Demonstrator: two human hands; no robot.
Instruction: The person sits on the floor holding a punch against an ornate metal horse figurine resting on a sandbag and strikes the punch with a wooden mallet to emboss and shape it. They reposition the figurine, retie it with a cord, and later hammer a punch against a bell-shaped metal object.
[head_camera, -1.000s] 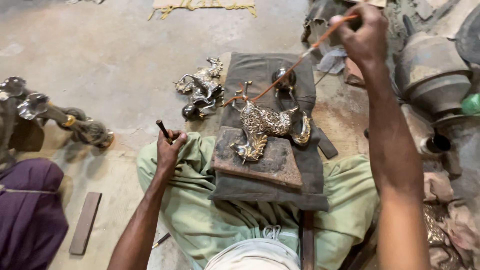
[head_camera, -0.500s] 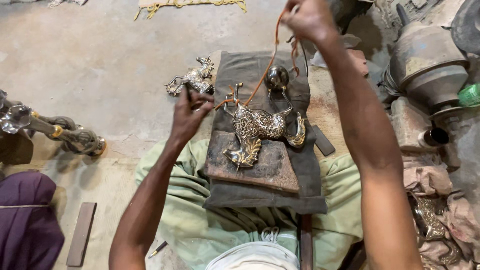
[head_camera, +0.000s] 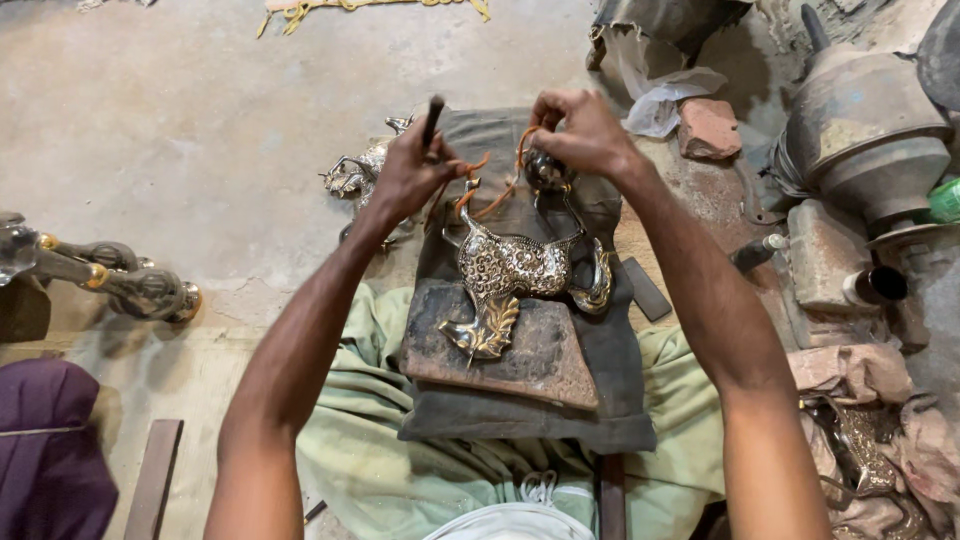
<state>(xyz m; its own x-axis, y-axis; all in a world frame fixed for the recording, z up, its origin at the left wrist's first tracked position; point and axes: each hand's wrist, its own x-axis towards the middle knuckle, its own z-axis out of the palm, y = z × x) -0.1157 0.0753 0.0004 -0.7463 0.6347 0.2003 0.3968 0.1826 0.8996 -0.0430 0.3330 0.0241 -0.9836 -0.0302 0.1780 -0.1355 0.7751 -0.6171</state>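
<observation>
An ornate silver and gold metal figure lies on a dark wooden board, which rests on grey cloth over my lap. An orange cord runs from the figure's top up to both hands. My left hand grips a thin dark tool and pinches the cord. My right hand holds the cord's other end just above the figure.
Another engraved metal piece lies on the concrete floor behind my left hand. Dark metal parts with brass rings sit at the left. A large metal vessel, a brick and rags crowd the right side.
My right hand came down from high on the right to just above the figure. My left hand rose from my knee to meet it, and both now hold the orange cord.
</observation>
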